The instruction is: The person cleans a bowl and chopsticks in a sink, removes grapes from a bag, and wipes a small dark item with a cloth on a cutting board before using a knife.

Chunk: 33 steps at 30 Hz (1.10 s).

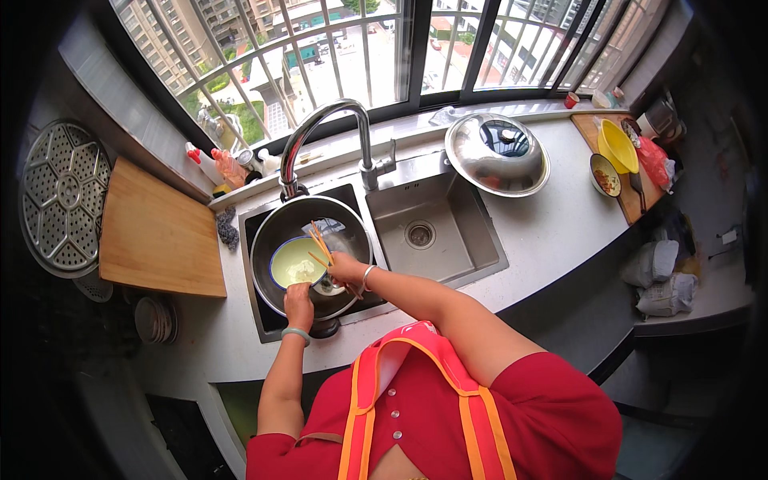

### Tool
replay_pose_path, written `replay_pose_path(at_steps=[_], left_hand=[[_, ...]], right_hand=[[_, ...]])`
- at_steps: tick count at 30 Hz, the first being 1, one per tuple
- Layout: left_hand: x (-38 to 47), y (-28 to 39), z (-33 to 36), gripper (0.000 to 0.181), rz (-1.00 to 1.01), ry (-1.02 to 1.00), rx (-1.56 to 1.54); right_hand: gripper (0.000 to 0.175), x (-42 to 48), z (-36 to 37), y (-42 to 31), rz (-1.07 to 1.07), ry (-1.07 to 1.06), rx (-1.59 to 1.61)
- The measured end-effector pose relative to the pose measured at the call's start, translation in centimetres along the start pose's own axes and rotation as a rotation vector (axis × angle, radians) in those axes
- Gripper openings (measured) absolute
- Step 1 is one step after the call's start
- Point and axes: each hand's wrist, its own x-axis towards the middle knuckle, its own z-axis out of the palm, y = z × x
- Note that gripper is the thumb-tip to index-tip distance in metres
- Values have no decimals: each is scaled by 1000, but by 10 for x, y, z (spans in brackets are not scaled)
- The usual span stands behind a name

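Over the left sink basin sits a dark wok (339, 225), its handle towards me. Inside it, a pale yellow-green bowl (289, 255) with a blue rim has some whitish stuff in its bottom. My left hand (299, 307) grips the near rim of this bowl. Wooden chopsticks (320, 241) are held in my right hand (347, 269), close to the bowl's right side, their tips pointing away from me. Something pale below the right hand is partly hidden, and I cannot tell what it is.
A chrome faucet (327, 111) arches behind the wok, beside the right sink basin (441, 240). A domed metal lid (498, 153) lies on the right counter. Further right, a cutting board (591, 126) bears a yellow basin (617, 146) and a food bowl (605, 175). Another wooden board (162, 231) leans at left.
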Motion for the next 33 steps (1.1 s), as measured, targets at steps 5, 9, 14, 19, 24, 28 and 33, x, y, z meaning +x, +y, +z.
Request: replay_pose_path(at_steps=[5, 9, 14, 19, 24, 28, 33], left_hand=[[1, 16, -1, 39, -159, -133, 120], [14, 23, 4, 59, -201, -61, -33], [44, 61, 8, 60, 40, -72, -89], [66, 114, 20, 56, 207, -71, -172], [76, 158, 41, 51, 287, -166, -321], [62, 193, 64, 49, 285, -261, -342], [49, 253, 102, 49, 269, -301, -395]], right_hand=[[38, -2, 16, -6, -46, 30, -51], [42, 7, 9, 9, -201, 106, -224], [39, -15, -25, 17, -206, 289, -186], [24, -34, -77, 39, 28, 304, 401], [11, -75, -122, 62, 108, 417, 641], [8, -107, -135, 87, 175, 459, 765], [8, -147, -165, 126, 177, 425, 722]])
